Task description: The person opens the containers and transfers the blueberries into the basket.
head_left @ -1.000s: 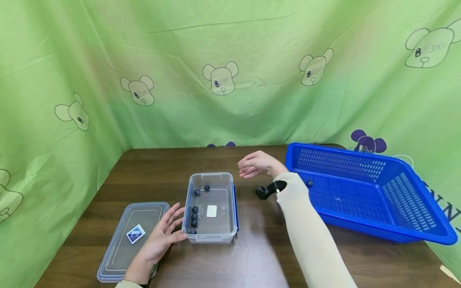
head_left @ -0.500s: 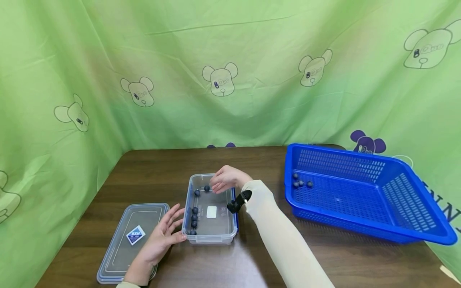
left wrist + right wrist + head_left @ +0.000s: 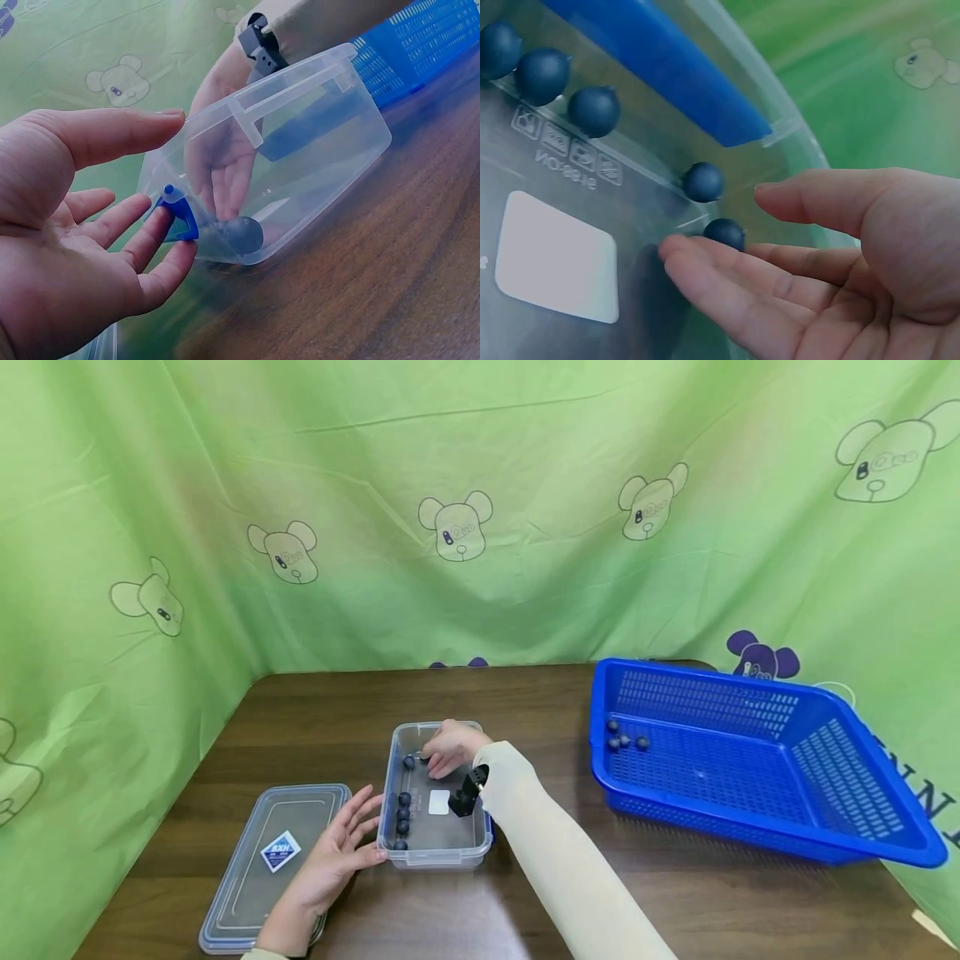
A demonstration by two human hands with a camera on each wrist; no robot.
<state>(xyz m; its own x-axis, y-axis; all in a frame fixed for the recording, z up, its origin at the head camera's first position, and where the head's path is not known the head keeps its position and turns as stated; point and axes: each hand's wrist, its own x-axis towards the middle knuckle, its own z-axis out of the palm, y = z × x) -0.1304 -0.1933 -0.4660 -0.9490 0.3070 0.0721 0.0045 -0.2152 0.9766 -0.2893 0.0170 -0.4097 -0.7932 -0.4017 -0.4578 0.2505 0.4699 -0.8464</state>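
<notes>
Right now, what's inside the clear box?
Six dark balls and the right hand, which partly covers one. In the head view, that hand hides some of the floor inside the box.

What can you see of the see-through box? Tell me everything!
The see-through box is a rectangle and looks like plastic. It stands upright on the brown table, open at the top. Blue clips hang at its long sides, and a white square and small printing show at the bottom. Dark balls lie inside. The left hand touches its left side; the right hand is inside, whether touching it, I can't tell.
</notes>
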